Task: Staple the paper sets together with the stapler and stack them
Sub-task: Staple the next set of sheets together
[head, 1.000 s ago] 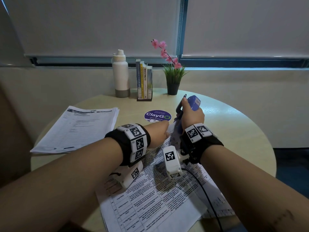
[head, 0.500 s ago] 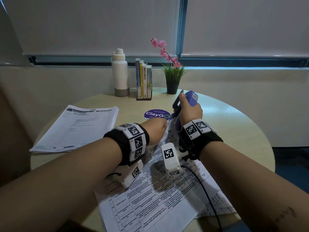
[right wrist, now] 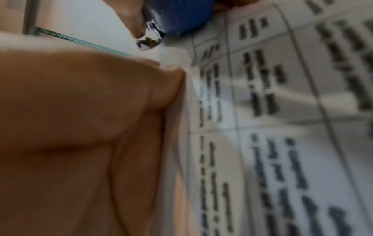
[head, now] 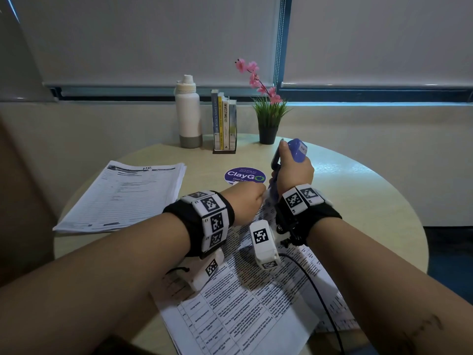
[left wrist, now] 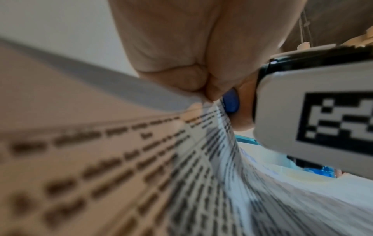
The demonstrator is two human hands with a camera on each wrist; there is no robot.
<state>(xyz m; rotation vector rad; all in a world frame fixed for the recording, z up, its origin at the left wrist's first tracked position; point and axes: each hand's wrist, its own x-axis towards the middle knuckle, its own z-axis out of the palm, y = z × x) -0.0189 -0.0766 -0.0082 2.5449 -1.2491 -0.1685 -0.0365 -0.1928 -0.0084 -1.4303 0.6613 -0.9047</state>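
the left hand (head: 247, 201) pinches the far corner of the white printed paper set (head: 245, 306), which overhangs the round pale wooden table's (head: 371, 201) near edge. the right hand (head: 294, 172) grips the blue stapler (head: 297, 149) upright at that corner. bare tabletop lies to the right; a stack of printed sheets (head: 120, 196) lies left.

An office or meeting corner: a round pale worktop (head: 358, 201) under roller blinds (head: 153, 39), carrying a stack of printed forms (head: 122, 196), a few business books (head: 224, 123), a white bottle (head: 188, 111) and a potted artificial plant (head: 268, 119).
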